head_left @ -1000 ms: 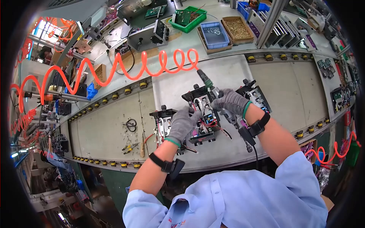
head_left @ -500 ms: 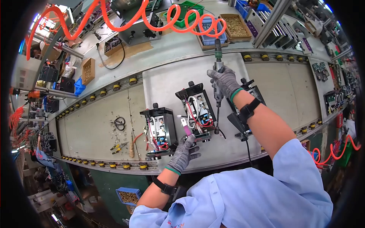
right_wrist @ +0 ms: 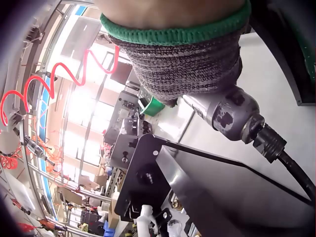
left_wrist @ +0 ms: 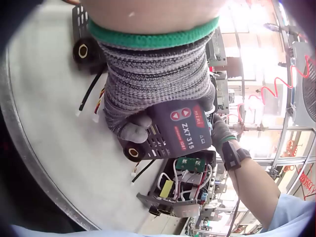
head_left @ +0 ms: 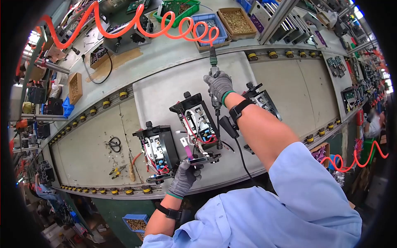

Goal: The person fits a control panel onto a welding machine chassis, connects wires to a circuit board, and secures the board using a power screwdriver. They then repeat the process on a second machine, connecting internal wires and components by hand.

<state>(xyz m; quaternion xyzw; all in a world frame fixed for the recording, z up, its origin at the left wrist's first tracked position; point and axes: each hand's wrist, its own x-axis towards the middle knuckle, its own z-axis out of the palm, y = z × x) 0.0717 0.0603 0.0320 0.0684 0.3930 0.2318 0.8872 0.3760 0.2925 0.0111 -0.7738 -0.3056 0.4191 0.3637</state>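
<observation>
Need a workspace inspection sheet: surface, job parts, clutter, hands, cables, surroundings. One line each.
Surface: pale board laid over the bench, with roller tracks along the edges.
Job parts: three opened black units, left, middle and right, wiring exposed; front panel reads ZX7315.
Clutter: yellow-handled pliers, wood-handled tool and scattered bits, left of the board.
Hands: left hand grips the front panel; right hand holds a power driver, tip beside the middle unit, contact unclear.
Cables: orange coiled hose runs to the driver's top; black cord hangs by the right forearm.
Surroundings: green bin and cardboard box of small parts behind.
</observation>
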